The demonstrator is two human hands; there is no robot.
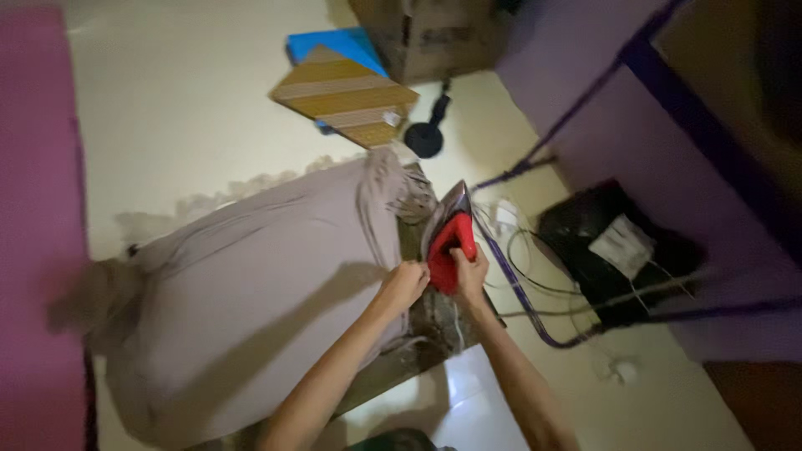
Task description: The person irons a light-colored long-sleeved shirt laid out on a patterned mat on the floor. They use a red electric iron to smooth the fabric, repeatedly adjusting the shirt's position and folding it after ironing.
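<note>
Head view, item: red iron stood on its heel at the right edge of the grey cloth, right hand clamped on it, left hand pinching cloth beside it; risk: tipping soleplate scorches fingers or snags the looped cords

A greyish-mauve garment lies spread over the floor, and at its right edge a red iron stands tilted on its heel with the soleplate turned left. The right hand wraps the iron's red body from the near side, while the left hand pinches at it just beside, resting over the cloth. Farther off lie a striped cardboard piece on a blue sheet; tangled cords and a black bag sit to the right.
</note>
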